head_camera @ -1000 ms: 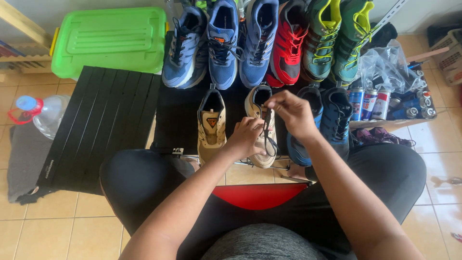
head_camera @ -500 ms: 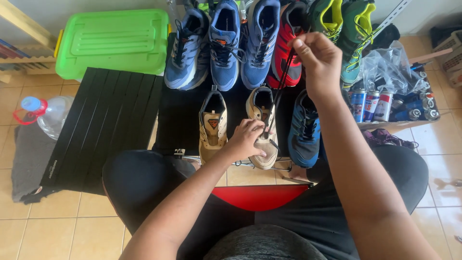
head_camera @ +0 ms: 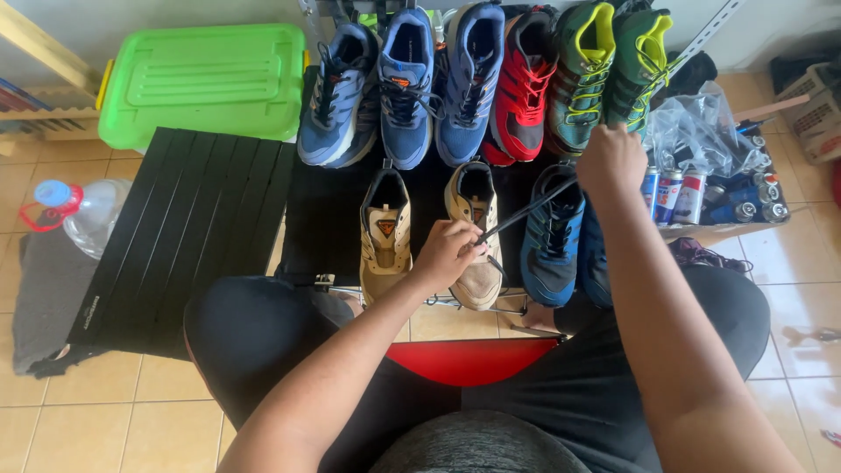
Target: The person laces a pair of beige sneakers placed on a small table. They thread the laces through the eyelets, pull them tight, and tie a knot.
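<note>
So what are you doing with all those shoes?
A person sits on the tiled floor lacing a tan shoe. The left hand rests on the shoe where the dark lace comes out, and the right hand pulls that lace out tight, up and away. The other tan shoe stands beside it. Behind them is a row of blue, red and green running shoes, with a green plastic box to the left.

A: Which packages are we seeing?

B: We are seeing three labelled spray cans (head_camera: 671,194) standing upright at right, blue, white and red, beside a crumpled clear plastic bag (head_camera: 696,131).

A: Any labels elsewhere?

B: We are noting small orange tongue labels (head_camera: 385,227) on the beige shoes.
</note>
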